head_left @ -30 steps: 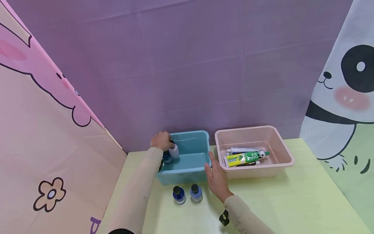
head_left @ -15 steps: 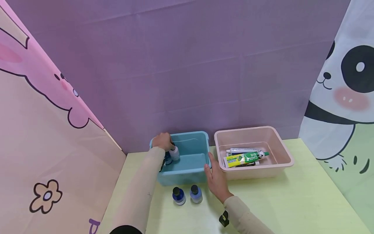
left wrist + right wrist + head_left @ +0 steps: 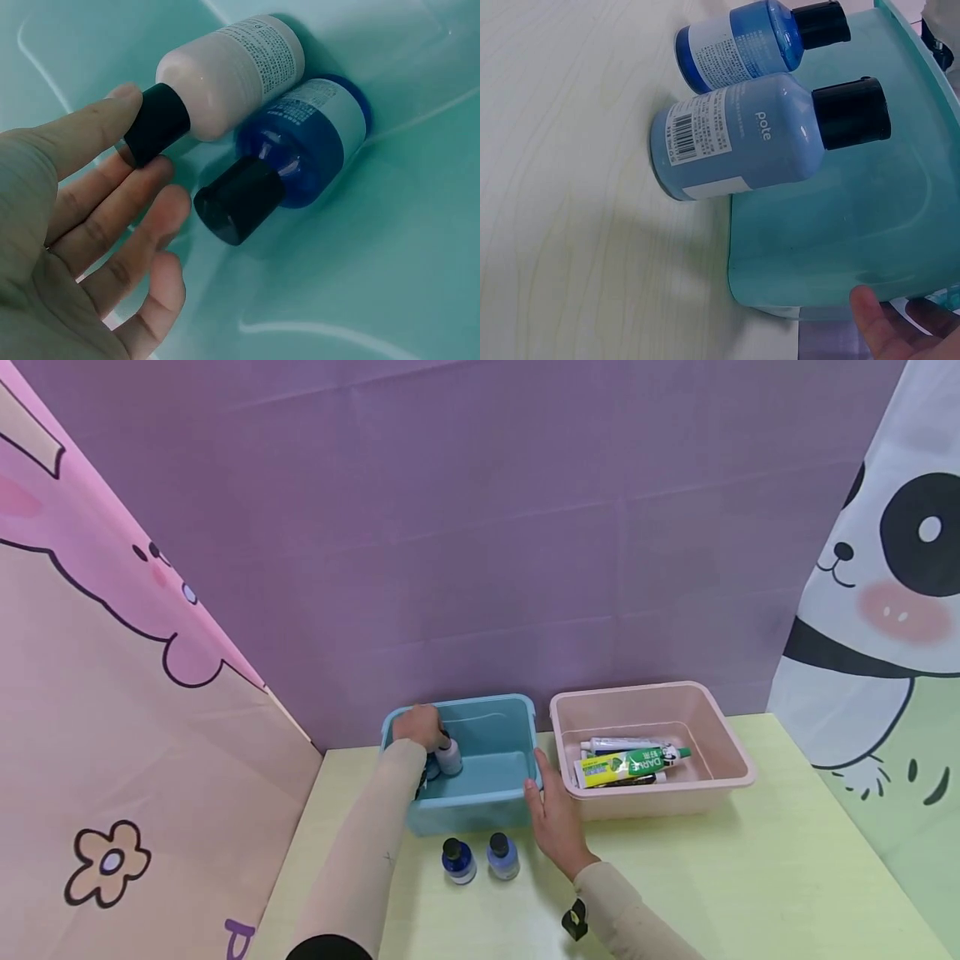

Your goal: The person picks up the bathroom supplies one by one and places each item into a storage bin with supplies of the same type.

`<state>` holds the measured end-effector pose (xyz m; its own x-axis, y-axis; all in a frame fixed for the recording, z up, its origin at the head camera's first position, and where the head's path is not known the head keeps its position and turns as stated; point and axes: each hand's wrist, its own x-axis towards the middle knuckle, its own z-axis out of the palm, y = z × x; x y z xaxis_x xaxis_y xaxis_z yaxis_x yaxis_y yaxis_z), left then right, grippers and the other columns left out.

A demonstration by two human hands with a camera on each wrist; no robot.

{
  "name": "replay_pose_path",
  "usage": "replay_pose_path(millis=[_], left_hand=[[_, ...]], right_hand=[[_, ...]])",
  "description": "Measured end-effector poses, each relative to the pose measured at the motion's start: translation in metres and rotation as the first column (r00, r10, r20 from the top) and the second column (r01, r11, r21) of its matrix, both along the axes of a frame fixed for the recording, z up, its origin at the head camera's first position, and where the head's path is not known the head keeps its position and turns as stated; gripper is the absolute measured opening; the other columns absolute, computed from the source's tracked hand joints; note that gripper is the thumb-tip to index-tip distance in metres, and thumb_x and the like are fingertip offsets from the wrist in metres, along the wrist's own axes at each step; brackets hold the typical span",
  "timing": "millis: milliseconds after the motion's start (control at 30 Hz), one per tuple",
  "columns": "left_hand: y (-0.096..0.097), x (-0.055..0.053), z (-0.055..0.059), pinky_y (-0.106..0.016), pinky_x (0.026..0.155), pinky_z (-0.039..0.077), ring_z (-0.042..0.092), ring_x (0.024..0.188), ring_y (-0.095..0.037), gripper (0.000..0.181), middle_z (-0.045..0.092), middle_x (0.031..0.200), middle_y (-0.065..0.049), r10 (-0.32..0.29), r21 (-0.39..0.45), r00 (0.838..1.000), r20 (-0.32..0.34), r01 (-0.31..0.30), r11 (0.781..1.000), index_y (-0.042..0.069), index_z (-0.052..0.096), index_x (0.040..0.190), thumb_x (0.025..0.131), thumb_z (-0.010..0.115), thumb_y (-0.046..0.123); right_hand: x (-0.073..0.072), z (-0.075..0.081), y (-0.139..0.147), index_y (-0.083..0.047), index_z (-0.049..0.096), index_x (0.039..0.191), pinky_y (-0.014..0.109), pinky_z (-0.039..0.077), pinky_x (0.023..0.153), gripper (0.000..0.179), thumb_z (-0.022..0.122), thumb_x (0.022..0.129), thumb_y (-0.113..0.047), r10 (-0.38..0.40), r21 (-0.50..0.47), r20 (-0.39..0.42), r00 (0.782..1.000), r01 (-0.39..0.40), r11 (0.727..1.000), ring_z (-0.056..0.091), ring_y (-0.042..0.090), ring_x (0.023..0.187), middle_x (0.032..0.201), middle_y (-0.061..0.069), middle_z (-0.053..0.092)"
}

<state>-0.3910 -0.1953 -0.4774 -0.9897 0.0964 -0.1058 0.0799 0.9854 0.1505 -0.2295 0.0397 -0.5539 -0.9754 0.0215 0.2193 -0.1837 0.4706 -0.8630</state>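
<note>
My left hand reaches into the left end of the blue bin. Thumb and fingers pinch the black cap of a pale pink bottle. Right beside that bottle stands a dark blue bottle with a black cap, mostly hidden by the arm in the head view. My right hand touches the bin's right side with fairly straight fingers, the thumb near the front corner. In front of the bin, a dark blue bottle and a light blue bottle stand upright on the table.
A pink bin stands to the right, close to my right hand. Inside lie several tubes, with a yellow-green toothpaste tube on top. A purple cloth backdrop rises behind both bins, and printed panels flank the table.
My left hand has shifted slightly right and lower into the bin with the pale pink bottle. My right hand stays against the blue bin.
</note>
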Motion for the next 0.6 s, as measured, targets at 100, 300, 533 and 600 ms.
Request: replay_pose_path(millis=[100,300,533,600], left_hand=[[0.0004,0.0011,-0.0024,-0.039,0.067,0.058,0.064,0.072,-0.019,0.015,0.073,0.082,-0.003,0.008,0.014,1.000,0.005,-0.008,1.000,0.011,0.077,0.082,0.083,0.085,0.025],[0.0020,0.0058,-0.0038,-0.044,0.072,0.060,0.066,0.077,-0.021,0.019,0.075,0.089,-0.005,0.024,0.024,1.000,0.012,-0.024,0.999,0.009,0.078,0.090,0.083,0.086,0.025],[0.0030,0.0088,-0.0013,-0.037,0.062,0.051,0.056,0.063,-0.018,0.033,0.057,0.062,0.000,0.025,0.055,0.999,0.035,-0.027,0.998,0.014,0.063,0.061,0.085,0.083,0.022],[0.0033,0.0086,-0.0003,-0.035,0.057,0.045,0.048,0.057,-0.017,0.043,0.045,0.056,0.002,0.018,0.068,0.999,0.046,-0.021,0.997,0.015,0.053,0.055,0.087,0.081,0.023]], right_hand=[[0.0008,0.0008,0.0002,-0.024,0.025,0.164,0.060,0.040,0.115,0.059,0.042,0.110,-0.042,0.006,-0.011,0.016,1.000,-0.006,1.000,0.046,0.037,0.145,0.160,0.014,0.042],[0.0011,0.0022,-0.0001,-0.023,0.026,0.163,0.060,0.040,0.115,0.057,0.044,0.110,-0.036,0.003,-0.009,0.009,1.000,-0.003,1.000,0.047,0.037,0.145,0.160,0.014,0.043],[0.0000,0.0006,0.0003,-0.023,0.026,0.163,0.060,0.040,0.116,0.057,0.044,0.110,-0.034,0.000,-0.006,0.010,1.000,0.000,1.000,0.046,0.036,0.145,0.160,0.013,0.043],[-0.0005,0.0004,0.0007,-0.023,0.027,0.163,0.059,0.040,0.115,0.057,0.044,0.110,-0.035,-0.004,-0.002,0.005,1.000,0.005,1.000,0.047,0.037,0.145,0.160,0.014,0.043]])
